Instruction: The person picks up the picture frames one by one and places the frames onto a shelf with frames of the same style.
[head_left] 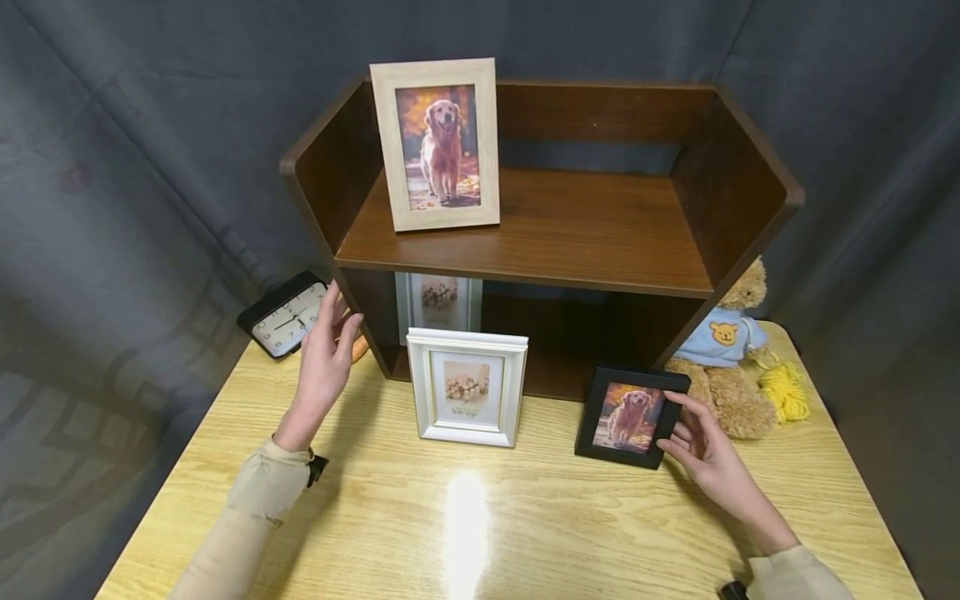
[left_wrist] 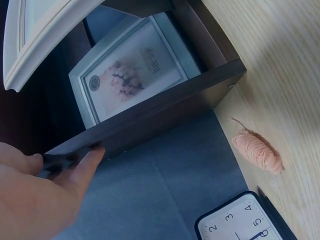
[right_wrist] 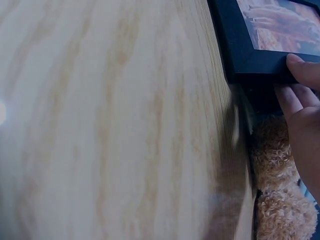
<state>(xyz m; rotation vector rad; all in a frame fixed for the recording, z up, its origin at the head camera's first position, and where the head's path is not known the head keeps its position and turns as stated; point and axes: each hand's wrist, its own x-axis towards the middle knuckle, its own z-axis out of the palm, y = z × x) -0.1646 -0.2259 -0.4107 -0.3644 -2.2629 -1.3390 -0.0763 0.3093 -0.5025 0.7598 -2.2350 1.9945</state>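
My left hand [head_left: 324, 358] is at the left side panel of a brown two-tier shelf [head_left: 585, 225]. In the left wrist view the thumb and fingers of that hand [left_wrist: 40, 195] pinch the panel's edge from both sides. My right hand [head_left: 708, 454] holds a black picture frame [head_left: 671, 383] with a dog photo by its right edge, in front of the shelf's right end. In the right wrist view the thumb lies on the front of the black frame [right_wrist: 255, 67], with fingers behind it.
A pale wood frame [head_left: 446, 218] stands on the upper tier. Below, a pale blue-grey frame [head_left: 475, 304] is inside, behind a white frame [head_left: 468, 437]. A clock [head_left: 288, 321] and peach yarn [left_wrist: 257, 151] lie left; a teddy bear [head_left: 720, 337] and yellow yarn [head_left: 783, 392] are right.
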